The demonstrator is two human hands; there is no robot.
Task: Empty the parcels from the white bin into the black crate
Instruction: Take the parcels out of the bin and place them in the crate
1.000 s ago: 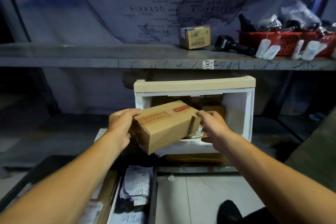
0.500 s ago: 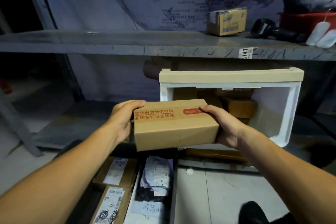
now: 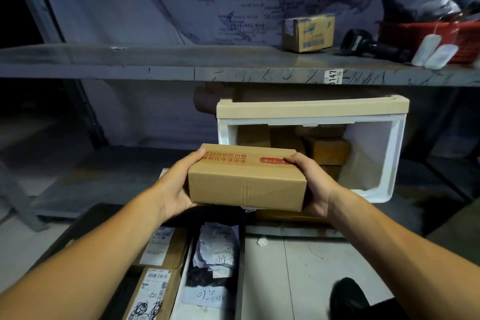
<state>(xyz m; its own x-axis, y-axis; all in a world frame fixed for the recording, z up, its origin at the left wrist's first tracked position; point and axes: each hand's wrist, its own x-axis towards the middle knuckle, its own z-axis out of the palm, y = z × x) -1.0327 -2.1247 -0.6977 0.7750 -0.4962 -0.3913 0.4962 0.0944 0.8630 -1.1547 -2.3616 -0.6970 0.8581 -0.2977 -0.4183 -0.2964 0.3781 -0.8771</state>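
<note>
Cardboard box (image 3: pixel 246 179) is held in the air, clear of the white bin (image 3: pixel 384 163) and above the far end of the black crate (image 3: pixel 240 254). Left hand (image 3: pixel 179 184) and right hand (image 3: pixel 309 184) each grip one end, fingers curled over the top edge. More parcels (image 3: pixel 327 150) sit in the bin. Risks: the crate already holds labelled boxes (image 3: pixel 161 249) and a bagged parcel (image 3: pixel 215 262), so a careless drop could land the box tilted on the pile or clip the crate rim.
</note>
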